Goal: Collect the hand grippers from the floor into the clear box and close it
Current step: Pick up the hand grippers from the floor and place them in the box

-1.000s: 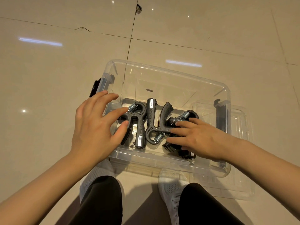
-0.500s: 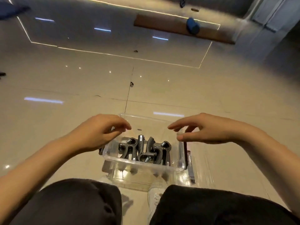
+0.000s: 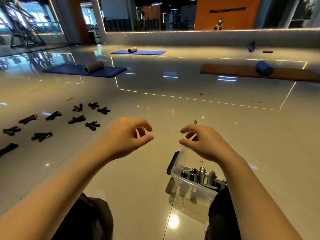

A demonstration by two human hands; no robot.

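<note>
Both hands hang empty in mid-air: the left hand (image 3: pixel 123 138) and the right hand (image 3: pixel 205 143) each have loosely curled, released fingers grasping nothing. The clear box (image 3: pixel 192 189) sits open on the floor (image 3: pixel 173 104) at about five o'clock, by the right knee, with a few hand grippers (image 3: pixel 201 176) already inside. Many more grippers (image 3: pixel 76 119) lie scattered on the floor at about ten o'clock, well apart from the box.

The step in hand looks like going for the next batch. To do it well, I would move toward ten o'clock, take the nearest grippers first, one in each hand, grasp each around both handles so it cannot spring open, and lay them flat so the lid will shut.
</note>
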